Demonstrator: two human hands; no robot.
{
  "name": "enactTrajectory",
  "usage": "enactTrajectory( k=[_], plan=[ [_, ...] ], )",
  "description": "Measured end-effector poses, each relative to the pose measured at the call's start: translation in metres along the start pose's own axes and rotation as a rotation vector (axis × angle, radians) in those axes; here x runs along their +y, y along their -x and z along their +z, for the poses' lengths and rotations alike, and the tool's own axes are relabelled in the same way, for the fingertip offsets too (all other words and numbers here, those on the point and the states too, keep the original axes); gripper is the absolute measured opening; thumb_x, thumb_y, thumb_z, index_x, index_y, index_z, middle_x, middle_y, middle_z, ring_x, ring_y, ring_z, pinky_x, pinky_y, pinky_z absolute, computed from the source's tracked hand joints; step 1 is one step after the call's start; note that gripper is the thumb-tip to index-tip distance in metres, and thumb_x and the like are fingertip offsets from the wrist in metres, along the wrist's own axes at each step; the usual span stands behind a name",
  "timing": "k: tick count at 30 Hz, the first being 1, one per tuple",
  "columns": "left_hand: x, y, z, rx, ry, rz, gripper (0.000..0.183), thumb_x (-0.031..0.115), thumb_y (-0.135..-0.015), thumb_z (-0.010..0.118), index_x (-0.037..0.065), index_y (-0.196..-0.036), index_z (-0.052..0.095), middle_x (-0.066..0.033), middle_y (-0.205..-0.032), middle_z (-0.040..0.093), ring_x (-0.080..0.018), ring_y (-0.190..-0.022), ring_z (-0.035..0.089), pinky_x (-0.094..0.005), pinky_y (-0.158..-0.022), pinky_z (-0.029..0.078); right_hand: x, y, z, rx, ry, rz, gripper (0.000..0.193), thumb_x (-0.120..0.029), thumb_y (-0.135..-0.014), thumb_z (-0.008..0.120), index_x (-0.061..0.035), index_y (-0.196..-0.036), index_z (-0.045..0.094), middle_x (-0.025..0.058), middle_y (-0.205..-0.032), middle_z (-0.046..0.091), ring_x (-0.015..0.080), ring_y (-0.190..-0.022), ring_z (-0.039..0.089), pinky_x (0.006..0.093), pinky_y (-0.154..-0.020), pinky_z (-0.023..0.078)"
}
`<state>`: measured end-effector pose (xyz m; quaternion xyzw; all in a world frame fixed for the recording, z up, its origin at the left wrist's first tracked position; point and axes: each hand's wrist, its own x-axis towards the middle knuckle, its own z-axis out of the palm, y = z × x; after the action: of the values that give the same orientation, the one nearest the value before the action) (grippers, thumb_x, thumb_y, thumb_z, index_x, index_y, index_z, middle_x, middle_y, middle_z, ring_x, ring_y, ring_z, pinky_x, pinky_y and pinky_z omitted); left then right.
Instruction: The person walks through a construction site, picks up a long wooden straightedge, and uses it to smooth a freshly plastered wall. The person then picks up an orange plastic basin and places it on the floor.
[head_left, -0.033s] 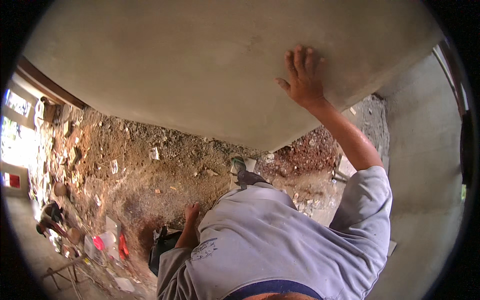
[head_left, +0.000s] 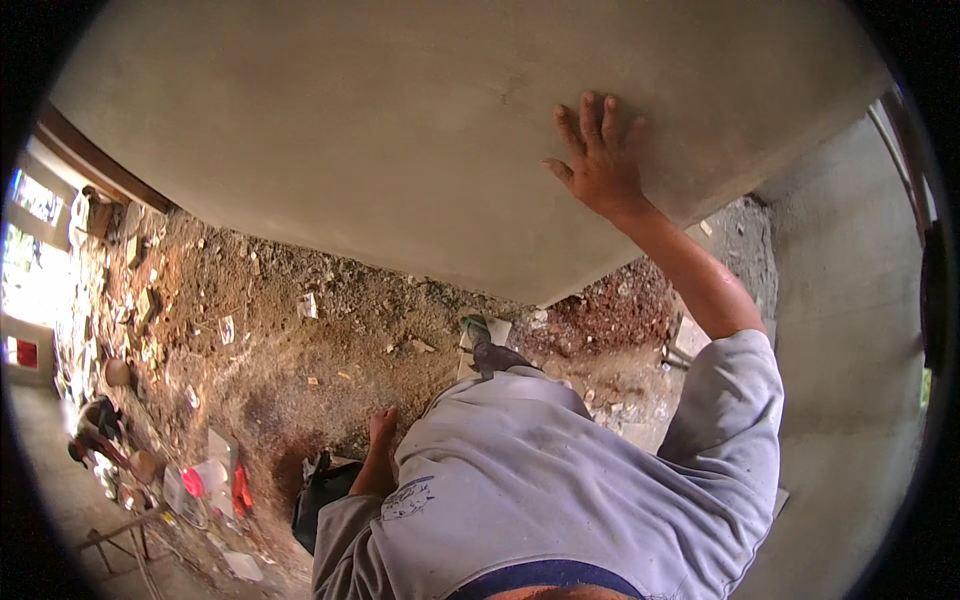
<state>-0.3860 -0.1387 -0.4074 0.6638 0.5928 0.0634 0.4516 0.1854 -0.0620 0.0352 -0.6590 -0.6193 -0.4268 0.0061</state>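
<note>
My right hand [head_left: 606,178] lies against a smooth gray-brown wall [head_left: 350,130], fingers spread wide and thumb out to the side, gripping nothing. The wall rises directly in front of me, spanning the top of the view, its lower edge above rubble-strewn ground [head_left: 270,350]. My left hand [head_left: 382,425] hangs low beside my gray shirt [head_left: 520,470], well apart from the wall; it is too small to tell how its fingers are set. A dark object [head_left: 322,500] shows just beside my left forearm. Farther left sit a pink-and-clear container [head_left: 205,478] and a red item [head_left: 242,490]; another wall [head_left: 850,350] stands to my right.
</note>
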Motion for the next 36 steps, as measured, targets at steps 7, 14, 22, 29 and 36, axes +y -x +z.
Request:
enactTrajectory(
  k=[7, 14, 22, 29, 36],
  plan=[
    [-0.015, -0.002, 0.031, 0.059, -0.207, -0.015, 0.050, 0.045, -0.090, 0.055, -0.004, -0.088, 0.067, -0.0234, -0.078, 0.066, -0.0317, -0.079, 0.066, -0.0435, -0.075, 0.048, -0.068, -0.071, 0.027, -0.096, -0.130, -0.297, 0.082, -0.057, -0.086, 0.054, -0.0097, -0.148, 0.029, 0.0105, -0.158, 0.013, 0.0342, -0.145, 0.011, 0.0603, -0.112, 0.013],
    [0.066, 0.014, 0.026, 0.146, 0.368, -0.421, 0.049, 0.043, -0.091, 0.058, -0.006, -0.090, 0.066, -0.0205, -0.078, 0.066, -0.0290, -0.079, 0.065, -0.0413, -0.074, 0.048, -0.127, -0.094, 0.068, -0.042, 0.071, -0.530, 0.082, -0.060, -0.085, 0.052, -0.0094, -0.147, 0.033, 0.0115, -0.158, 0.016, 0.0334, -0.146, 0.006, 0.0528, -0.117, 0.001],
    [0.037, 0.047, 0.063, 0.197, 0.387, -0.607, 0.052, 0.050, -0.086, 0.056, -0.001, -0.087, 0.069, -0.0208, -0.082, 0.067, -0.0366, -0.083, 0.065, -0.0449, -0.077, 0.049, -0.161, -0.097, 0.092, -0.433, -0.038, -1.029, 0.063, -0.049, -0.088, 0.056, -0.0178, -0.142, 0.044, 0.0065, -0.154, 0.030, 0.0298, -0.145, 0.017, 0.0554, -0.117, 0.005],
    [0.008, 0.106, 0.092, 0.270, 0.491, -0.753, 0.048, 0.049, -0.082, 0.057, 0.003, -0.087, 0.072, -0.0199, -0.084, 0.069, -0.0354, -0.087, 0.067, -0.0437, -0.080, 0.050, -0.098, -0.259, -0.034, 0.323, -0.339, -0.667, 0.052, -0.036, -0.086, 0.061, -0.0179, -0.135, 0.052, 0.0114, -0.151, 0.034, 0.0344, -0.142, 0.024, 0.0675, -0.109, 0.014],
    [0.011, 0.117, 0.060, 0.270, 0.354, -0.826, 0.051, 0.050, -0.080, 0.056, 0.002, -0.086, 0.072, -0.0181, -0.085, 0.070, -0.0349, -0.087, 0.067, -0.0436, -0.081, 0.050, 0.095, -0.383, -0.143, 0.253, -0.008, -0.014, 0.051, -0.039, -0.092, 0.058, -0.0114, -0.134, 0.051, 0.0122, -0.140, 0.048, 0.0280, -0.127, 0.047, 0.0587, -0.104, 0.027]
  ],
)
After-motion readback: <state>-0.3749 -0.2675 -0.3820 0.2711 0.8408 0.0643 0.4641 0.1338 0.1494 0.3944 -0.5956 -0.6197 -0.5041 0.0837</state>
